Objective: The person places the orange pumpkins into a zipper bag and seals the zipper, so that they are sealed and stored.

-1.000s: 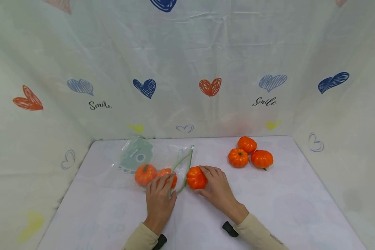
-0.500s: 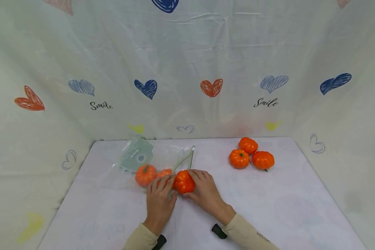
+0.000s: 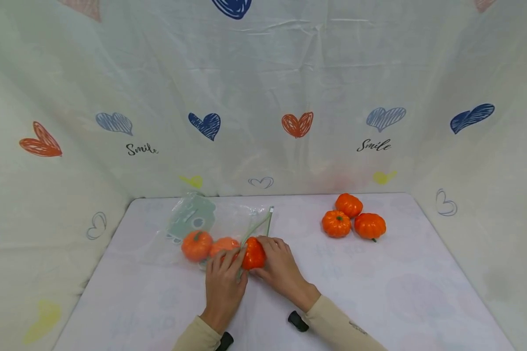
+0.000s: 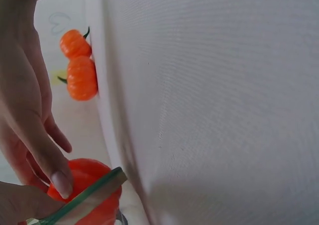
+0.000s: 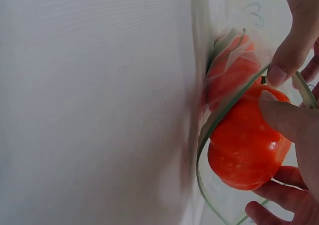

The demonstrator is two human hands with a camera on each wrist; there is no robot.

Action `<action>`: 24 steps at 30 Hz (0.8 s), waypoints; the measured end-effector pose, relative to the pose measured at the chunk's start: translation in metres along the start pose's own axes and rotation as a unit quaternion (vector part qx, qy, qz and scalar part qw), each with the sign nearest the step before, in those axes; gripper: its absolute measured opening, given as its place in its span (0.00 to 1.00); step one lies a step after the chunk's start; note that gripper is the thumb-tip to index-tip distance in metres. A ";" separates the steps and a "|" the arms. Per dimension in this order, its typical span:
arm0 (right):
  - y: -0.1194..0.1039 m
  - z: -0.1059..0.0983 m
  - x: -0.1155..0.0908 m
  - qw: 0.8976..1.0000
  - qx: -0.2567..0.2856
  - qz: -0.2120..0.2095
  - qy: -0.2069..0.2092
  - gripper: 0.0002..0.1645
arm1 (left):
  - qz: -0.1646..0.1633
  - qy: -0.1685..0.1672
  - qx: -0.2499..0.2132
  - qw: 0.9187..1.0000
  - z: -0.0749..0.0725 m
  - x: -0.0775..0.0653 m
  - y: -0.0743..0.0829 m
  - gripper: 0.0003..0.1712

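A clear zip bag [image 3: 234, 214] with a green-edged mouth lies on the table, two small orange pumpkins inside, one round [image 3: 196, 245] and one partly behind my fingers [image 3: 224, 244]. My left hand [image 3: 225, 287] pinches the bag's green rim [image 5: 234, 101] and keeps the mouth apart. Between thumb and fingers, my right hand [image 3: 285, 273] grips a third orange pumpkin [image 3: 254, 254] right at the mouth. In the right wrist view that pumpkin [image 5: 249, 140] sits within the loop of the rim, with a bagged pumpkin [image 5: 234, 68] beyond it under the film.
At the table's back right stand three more orange pumpkins in a cluster [image 3: 337, 223]. The white tabletop [image 3: 399, 282] meets a curtain [image 3: 263, 87] with printed hearts along its back edge. A pale green print [image 3: 193, 217] shows on the bag's far end.
My right hand has moved left with its pumpkin, from outside the bag into its mouth. The two bagged pumpkins have shifted slightly left. My left hand has stayed at the rim.
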State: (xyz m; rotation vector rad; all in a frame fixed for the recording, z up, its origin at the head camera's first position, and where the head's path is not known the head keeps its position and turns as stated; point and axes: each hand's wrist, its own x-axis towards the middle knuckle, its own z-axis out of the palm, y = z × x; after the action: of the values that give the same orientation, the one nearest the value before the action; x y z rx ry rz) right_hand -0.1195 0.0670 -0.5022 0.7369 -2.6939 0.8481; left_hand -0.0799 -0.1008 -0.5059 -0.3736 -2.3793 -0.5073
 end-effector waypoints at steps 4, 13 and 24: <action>-0.003 0.004 0.005 1.000 -0.004 0.003 -0.008 0.47 | 0.014 0.012 -0.005 1.000 0.000 0.001 -0.001 0.42; -0.008 0.015 0.011 0.998 -0.040 -0.008 -0.037 0.41 | 0.027 0.012 -0.006 1.000 0.000 -0.001 -0.002 0.43; -0.004 0.014 0.013 0.996 -0.039 -0.051 -0.059 0.35 | 0.029 0.015 -0.001 0.999 -0.002 -0.002 -0.001 0.43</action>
State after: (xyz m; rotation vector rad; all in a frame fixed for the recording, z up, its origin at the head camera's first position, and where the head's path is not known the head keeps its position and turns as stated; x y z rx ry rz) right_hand -0.1295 0.0505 -0.5067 0.9256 -2.7457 0.6919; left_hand -0.0780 -0.1031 -0.5061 -0.4322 -2.3328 -0.4850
